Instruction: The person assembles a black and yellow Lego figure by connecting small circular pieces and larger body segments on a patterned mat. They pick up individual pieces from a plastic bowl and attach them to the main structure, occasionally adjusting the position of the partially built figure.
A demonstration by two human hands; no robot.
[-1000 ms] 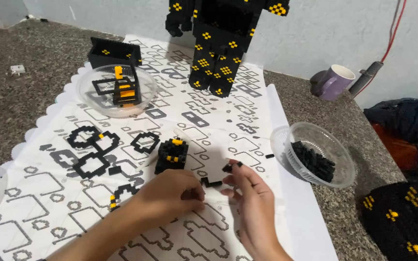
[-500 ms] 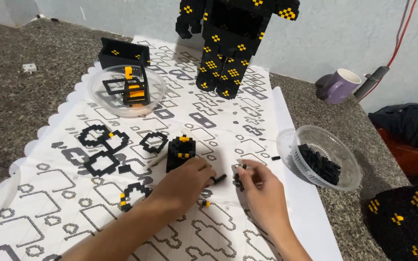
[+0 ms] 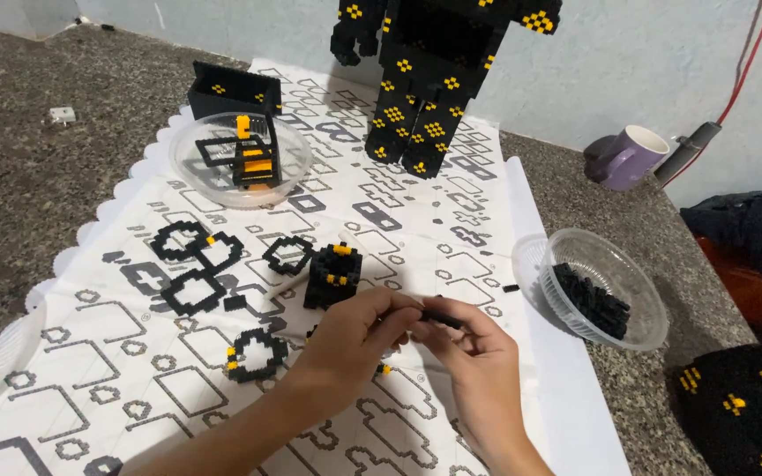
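Observation:
My left hand (image 3: 350, 333) and my right hand (image 3: 478, 353) meet fingertip to fingertip over the patterned white mat (image 3: 134, 353). Between them they pinch a small black brick piece (image 3: 441, 318). Just beyond my left hand stands a small black cube build with yellow dots (image 3: 332, 275). A black ring of bricks with yellow bits (image 3: 256, 354) lies left of my left wrist. Several flat black ring-shaped pieces (image 3: 189, 264) lie further left on the mat.
A clear bowl of loose black bricks (image 3: 594, 291) sits at the right. Another clear bowl with black and orange builds (image 3: 240, 159) is at the back left, a black box (image 3: 233, 90) behind it. A tall black-and-yellow brick figure (image 3: 429, 70) stands at the back, a purple mug (image 3: 630, 157) to its right.
Both hands have lifted slightly and drawn together on the black piece. The view has shifted a little, so the mat and bowls sit lower in the picture.

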